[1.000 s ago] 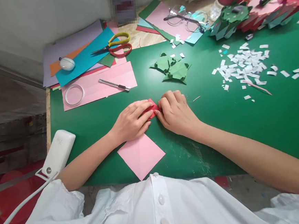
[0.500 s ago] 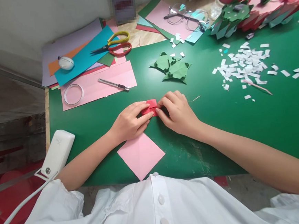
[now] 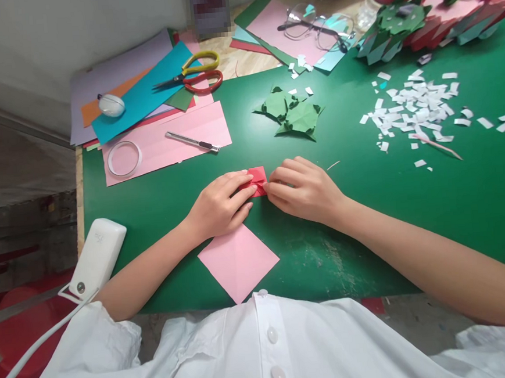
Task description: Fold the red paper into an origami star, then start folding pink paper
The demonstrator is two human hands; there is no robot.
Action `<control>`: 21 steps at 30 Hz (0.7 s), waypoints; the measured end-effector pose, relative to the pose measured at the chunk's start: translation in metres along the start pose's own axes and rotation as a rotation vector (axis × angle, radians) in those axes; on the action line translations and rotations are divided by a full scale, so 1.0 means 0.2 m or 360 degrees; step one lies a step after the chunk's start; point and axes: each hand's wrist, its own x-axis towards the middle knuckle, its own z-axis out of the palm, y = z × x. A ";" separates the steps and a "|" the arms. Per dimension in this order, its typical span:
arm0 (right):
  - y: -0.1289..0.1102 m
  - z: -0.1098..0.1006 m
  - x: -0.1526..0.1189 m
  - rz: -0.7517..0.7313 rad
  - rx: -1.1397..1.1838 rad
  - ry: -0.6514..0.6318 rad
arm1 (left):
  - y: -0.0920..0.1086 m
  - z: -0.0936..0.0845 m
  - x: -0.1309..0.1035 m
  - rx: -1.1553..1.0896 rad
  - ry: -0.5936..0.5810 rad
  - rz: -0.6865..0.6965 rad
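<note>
A small red folded paper (image 3: 258,176) lies on the green tabletop in front of me. My left hand (image 3: 219,204) holds it down from the left, with fingertips pressed on its folds and covering part of it. At its right edge, my right hand (image 3: 305,189) has thumb and forefinger closed in a pinch on the paper. Just below my left hand rests a pink paper square (image 3: 240,265), turned cornerwise and creased. Beyond my hands sit two green folded paper pieces (image 3: 302,120) with curled corners.
Scissors (image 3: 200,74) and coloured sheets lie at the back left, near a utility knife (image 3: 191,141) and tape roll (image 3: 125,158). A white power bank (image 3: 98,256) sits left. White paper scraps (image 3: 425,105), glasses (image 3: 316,29) and paper flowers (image 3: 397,23) occupy the back right.
My right hand has shifted slightly right and its fingers have drawn closer together at the red paper's edge. My left hand stays almost in place.
</note>
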 end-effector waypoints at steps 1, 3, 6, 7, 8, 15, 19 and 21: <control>0.01 -0.01 0.01 -0.0078 -0.0008 -0.0056 | 0.00 0.00 0.00 -0.0016 -0.0006 -0.0016; 0.03 -0.03 0.02 -0.0208 0.0017 -0.0140 | 0.00 0.00 0.00 -0.0026 0.0002 -0.0029; 0.05 -0.06 0.04 -0.0383 0.0041 -0.0209 | 0.01 0.00 0.00 0.0041 0.0038 -0.0006; 0.06 -0.06 0.04 -0.0431 0.0035 -0.0211 | 0.01 -0.01 0.01 0.0065 0.0047 0.0009; 0.06 -0.07 0.05 -0.0460 0.0030 -0.0213 | 0.01 -0.01 0.01 0.0080 0.0050 0.0021; 0.07 -0.07 0.06 -0.0343 0.0194 -0.0385 | 0.01 -0.01 0.01 0.0043 0.0007 -0.0029; 0.08 -0.07 0.07 -0.0299 0.0204 -0.0471 | 0.00 0.00 0.00 0.0045 -0.0018 -0.0029; 0.08 -0.07 0.07 -0.0276 0.0214 -0.0473 | 0.01 0.00 0.01 0.0083 -0.0004 0.0002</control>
